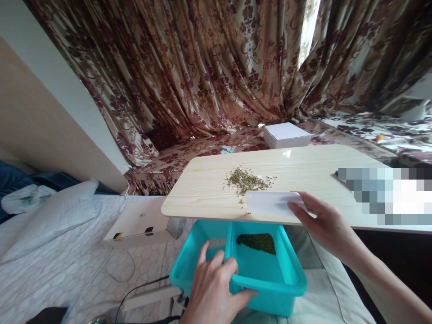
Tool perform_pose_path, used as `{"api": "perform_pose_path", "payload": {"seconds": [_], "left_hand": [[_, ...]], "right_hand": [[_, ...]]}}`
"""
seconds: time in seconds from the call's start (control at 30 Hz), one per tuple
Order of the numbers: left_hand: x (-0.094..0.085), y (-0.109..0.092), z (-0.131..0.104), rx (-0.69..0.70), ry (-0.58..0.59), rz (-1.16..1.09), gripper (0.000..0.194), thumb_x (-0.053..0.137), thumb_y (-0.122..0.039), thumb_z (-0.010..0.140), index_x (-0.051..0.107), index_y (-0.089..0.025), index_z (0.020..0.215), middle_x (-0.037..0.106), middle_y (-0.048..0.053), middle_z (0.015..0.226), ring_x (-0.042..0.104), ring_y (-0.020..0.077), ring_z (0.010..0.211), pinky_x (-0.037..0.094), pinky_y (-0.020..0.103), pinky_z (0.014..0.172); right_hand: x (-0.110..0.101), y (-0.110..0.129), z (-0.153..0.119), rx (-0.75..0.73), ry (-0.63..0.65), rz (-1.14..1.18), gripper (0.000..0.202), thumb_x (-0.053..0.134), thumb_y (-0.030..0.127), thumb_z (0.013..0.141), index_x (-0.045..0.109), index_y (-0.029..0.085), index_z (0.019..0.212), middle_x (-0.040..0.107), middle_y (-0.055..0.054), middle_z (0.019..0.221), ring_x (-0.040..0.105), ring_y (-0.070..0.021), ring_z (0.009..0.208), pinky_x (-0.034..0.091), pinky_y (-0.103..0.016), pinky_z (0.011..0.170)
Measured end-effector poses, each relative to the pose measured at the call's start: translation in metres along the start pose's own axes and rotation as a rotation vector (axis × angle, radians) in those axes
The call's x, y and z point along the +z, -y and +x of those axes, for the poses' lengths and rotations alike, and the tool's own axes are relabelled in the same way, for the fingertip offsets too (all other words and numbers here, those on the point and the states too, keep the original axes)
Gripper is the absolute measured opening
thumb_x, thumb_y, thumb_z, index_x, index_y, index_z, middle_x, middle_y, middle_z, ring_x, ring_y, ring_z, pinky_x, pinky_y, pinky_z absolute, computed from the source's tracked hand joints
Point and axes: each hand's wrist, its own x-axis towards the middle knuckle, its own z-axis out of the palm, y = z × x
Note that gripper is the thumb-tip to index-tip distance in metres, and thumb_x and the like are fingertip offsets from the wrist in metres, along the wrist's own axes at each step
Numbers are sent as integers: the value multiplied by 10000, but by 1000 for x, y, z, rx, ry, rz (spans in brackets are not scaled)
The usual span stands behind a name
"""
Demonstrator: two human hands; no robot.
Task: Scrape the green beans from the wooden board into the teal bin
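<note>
My left hand (pixel 214 285) grips the near rim of a turquoise two-compartment bin (pixel 293 270), with its thumb on the rim and its fingers over the left compartment. The bin stands just below the table's near edge. Dark green beans (pixel 258 243), likely mung beans, lie in the right compartment; a little pale grain (pixel 218 243) shows in the left one. My right hand (pixel 313 211) holds a flat white plastic scraper (pixel 268 202) by its right end, low over the tabletop. Just beyond the scraper spreads a loose pile of green beans (pixel 245 180) mixed with whitish bits.
The pale wooden table (pixel 202 180) has rounded corners. A pixelated object (pixel 391 195) lies on its right side. Behind stands a white box (pixel 286 135) before patterned curtains (pixel 202 67). At left are a bed (pixel 67 225), a flat white case (pixel 138 220) and cables (pixel 141 285).
</note>
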Motion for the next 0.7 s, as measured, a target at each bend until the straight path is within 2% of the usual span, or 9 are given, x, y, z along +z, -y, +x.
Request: {"api": "perform_pose_path", "payload": {"seconds": [0.27, 0.53, 0.7], "left_hand": [[1, -1, 0, -6, -6, -10, 328, 855, -279, 605, 536, -218, 654, 521, -58, 698, 644, 205, 788, 324, 582, 1105], [1, 3, -1, 8, 29, -15, 308, 838, -308, 645, 544, -219, 673, 524, -56, 708, 645, 198, 775, 301, 592, 1117], [-1, 0, 0, -13, 21, 1, 327, 854, -291, 622, 538, -213, 658, 521, -53, 705, 646, 203, 781, 302, 591, 1115]], "right_hand": [[10, -5, 2, -47, 45, -12, 210, 553, 413, 856, 639, 221, 852, 714, -19, 705, 637, -182, 601, 504, -267, 539], [0, 1, 0, -26, 39, -22, 209, 559, 417, 851, 641, 225, 839, 697, -10, 673, 629, -178, 581, 498, -262, 523], [1, 2, -1, 8, 12, -11, 246, 562, 447, 837, 644, 215, 840, 713, -30, 694, 654, -198, 612, 513, -282, 541]]}}
